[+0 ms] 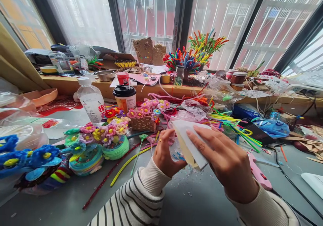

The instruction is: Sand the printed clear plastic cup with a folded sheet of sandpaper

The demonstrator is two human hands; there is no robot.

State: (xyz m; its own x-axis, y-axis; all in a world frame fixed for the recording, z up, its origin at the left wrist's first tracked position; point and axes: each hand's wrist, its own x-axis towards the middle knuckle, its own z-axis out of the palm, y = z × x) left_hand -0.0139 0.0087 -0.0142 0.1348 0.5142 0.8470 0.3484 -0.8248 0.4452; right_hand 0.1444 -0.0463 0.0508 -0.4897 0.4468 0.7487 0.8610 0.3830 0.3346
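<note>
My right hand (224,158) grips a folded white sheet (183,132) with a cream inner side, its fingers pressed flat over the outer face. Just beside it, my left hand (163,153) curves round a clear plastic piece (177,148) with blue print; whether this is a bag or a cup I cannot tell. The sheet is tilted and its lower edge meets the left thumb. Small clear bits (190,189) lie scattered on the grey table below. Left of my hands are pipe-cleaner stems, among them a yellow one (126,160) and a dark red one (111,175).
Pipe-cleaner flower pots (116,148) crowd the left, with a water bottle (92,101) and a lidded paper cup (124,96) behind. Loose bright stems (237,126) spread to the right. A pink glue gun (258,172) and black cable (290,175) lie by my right wrist.
</note>
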